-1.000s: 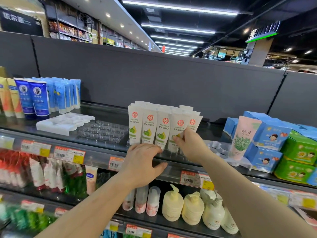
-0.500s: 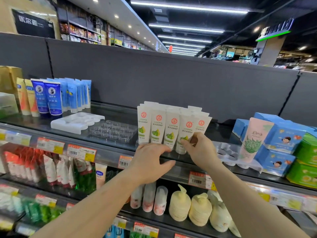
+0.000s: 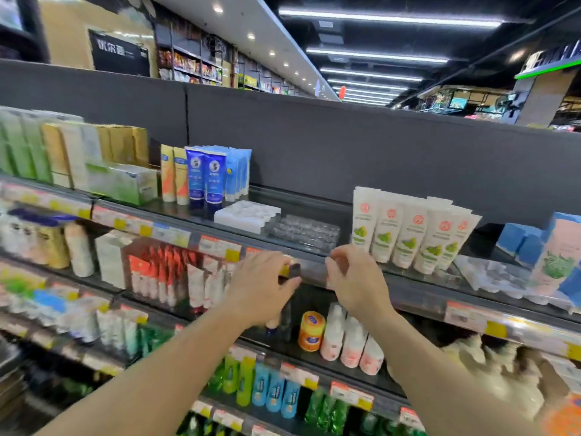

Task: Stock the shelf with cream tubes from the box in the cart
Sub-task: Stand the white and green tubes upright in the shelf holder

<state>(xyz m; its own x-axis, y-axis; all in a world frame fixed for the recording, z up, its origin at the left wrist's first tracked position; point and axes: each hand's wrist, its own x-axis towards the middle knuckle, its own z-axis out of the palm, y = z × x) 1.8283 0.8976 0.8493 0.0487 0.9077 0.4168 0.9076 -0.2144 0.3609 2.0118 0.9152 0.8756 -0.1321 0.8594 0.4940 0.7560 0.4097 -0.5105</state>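
While both forearms reach forward side by side, the left hand (image 3: 262, 286) and the right hand (image 3: 355, 280) sit at the front lip of the top shelf (image 3: 314, 265), near each other but not touching. The left hand's fingers are curled against the shelf edge rail, and something small and dark shows at its fingertips; motion blur makes it impossible to tell whether it pinches that or only rests there. The right hand's fingers are loosely bent with the thumb raised, and nothing is visibly held in it.

Just up and to the right of the right hand, the cream tubes (image 3: 408, 234) stand upright in a tight row on the shelf, white with red round marks and green fruit pictures, caps down. Straight beyond the two hands lies a clear plastic tray (image 3: 306, 231), with a white moulded tray (image 3: 246, 214) beside it, farther left. Beyond the left hand, blue tubes (image 3: 206, 174) stand upright. Below the right hand, pink-and-white bottles (image 3: 352, 341) and an orange jar (image 3: 311, 330) sit on the lower shelf.
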